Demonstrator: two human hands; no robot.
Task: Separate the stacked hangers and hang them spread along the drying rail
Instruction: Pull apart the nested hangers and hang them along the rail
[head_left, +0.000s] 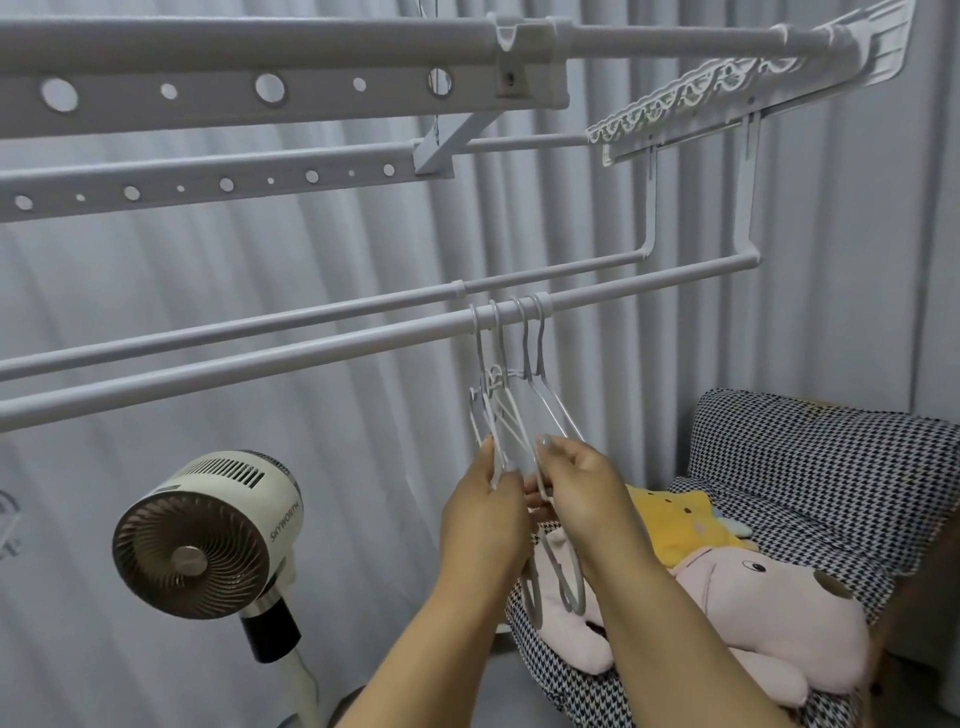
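Several thin grey-white hangers (506, 384) hang bunched together by their hooks on the near lower rail (311, 349), close to its sleeve joint. Below the rail, my left hand (485, 512) grips the arms of the left hangers. My right hand (582, 493) pinches the arm of the rightmost hanger (556, 415), just beside the left hand. The hangers' lower ends (563, 587) stick out under my hands. Their middle parts are hidden by my fingers.
A second lower rail (291, 322) runs behind the near one, and perforated bars (208, 93) sit higher up. A round standing fan (202, 540) is at lower left. A houndstooth seat (810, 467) with a pink plush toy (769, 608) is at lower right. Grey curtains hang behind.
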